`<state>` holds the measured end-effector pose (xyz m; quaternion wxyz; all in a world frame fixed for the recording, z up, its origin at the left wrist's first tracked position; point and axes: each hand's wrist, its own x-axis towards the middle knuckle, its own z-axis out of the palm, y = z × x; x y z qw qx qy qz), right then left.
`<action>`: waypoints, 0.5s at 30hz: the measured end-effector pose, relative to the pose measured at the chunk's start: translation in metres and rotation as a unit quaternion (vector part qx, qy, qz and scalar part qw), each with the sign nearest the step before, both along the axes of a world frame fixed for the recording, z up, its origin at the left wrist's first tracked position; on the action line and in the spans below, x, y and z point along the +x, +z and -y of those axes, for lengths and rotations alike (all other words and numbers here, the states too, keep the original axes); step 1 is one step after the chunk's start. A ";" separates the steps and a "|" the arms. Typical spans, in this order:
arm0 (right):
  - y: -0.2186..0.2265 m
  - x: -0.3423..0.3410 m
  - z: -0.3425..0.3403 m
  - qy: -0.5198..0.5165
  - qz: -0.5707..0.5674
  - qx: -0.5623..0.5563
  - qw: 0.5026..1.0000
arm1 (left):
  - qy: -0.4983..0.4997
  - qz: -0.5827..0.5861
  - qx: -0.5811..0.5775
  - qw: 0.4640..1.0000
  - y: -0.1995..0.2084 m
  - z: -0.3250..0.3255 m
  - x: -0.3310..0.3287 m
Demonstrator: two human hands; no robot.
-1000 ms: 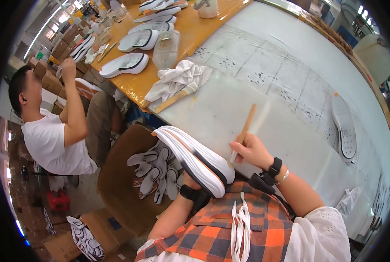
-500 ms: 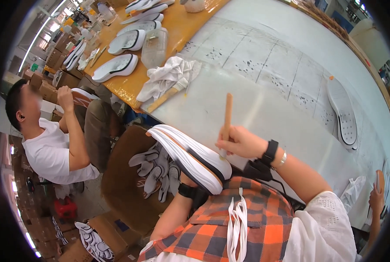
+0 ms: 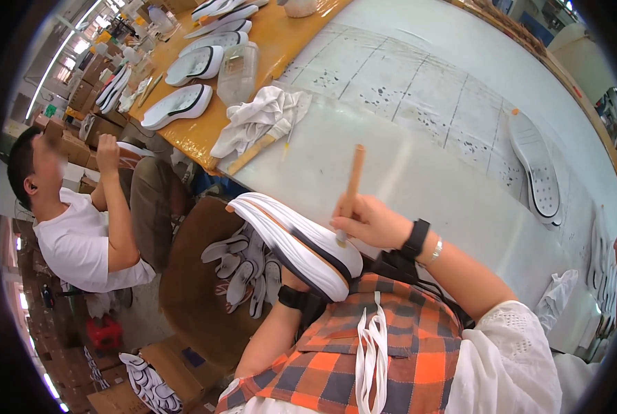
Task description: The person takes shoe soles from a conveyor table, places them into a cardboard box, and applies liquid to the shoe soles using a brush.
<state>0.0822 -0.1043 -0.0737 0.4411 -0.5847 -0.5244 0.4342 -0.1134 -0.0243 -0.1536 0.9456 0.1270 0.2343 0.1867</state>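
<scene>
Grasping a brush (image 3: pixel 354 172), the right hand (image 3: pixel 373 222) is at the sole (image 3: pixel 300 247), left grip (image 3: pixel 292 279) hidden.

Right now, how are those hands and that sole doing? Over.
Right hand holds brush, tip at sole. Left hand mostly hidden behind sole. Rag lies beyond, not in the way.

Workshop-like room. Long white strip light (image 3: pixel 53 62) overhead at 10 o'clock, bright panes, probably windows (image 3: pixel 68 65), just beside. Cardboard boxes (image 3: pixel 72 150) stacked between 9 and 10. Pale counter (image 3: pixel 419 34) sweeps 12 to 4; orange-yellow counter (image 3: pixel 275 58) adjoins at 11. Brown rounded, seat-like furniture (image 3: pixel 184 293) at 8, greyish floor (image 3: pixel 139 303) beyond it.
</scene>
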 end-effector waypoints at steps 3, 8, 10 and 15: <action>0.001 0.001 0.019 -0.011 -0.027 -0.034 0.999 | 0.076 -0.041 0.055 0.995 -0.023 0.002 -0.001; 0.000 0.001 -0.006 -0.015 -0.021 -0.002 1.000 | 0.012 -0.005 0.018 1.000 0.001 0.005 0.002; -0.010 0.000 0.000 -0.040 -0.039 0.007 0.998 | 0.020 -0.001 0.025 0.999 0.002 0.005 0.004; -0.008 -0.005 0.047 -0.097 -0.065 0.000 0.993 | 0.043 0.037 0.043 0.997 -0.008 0.004 0.005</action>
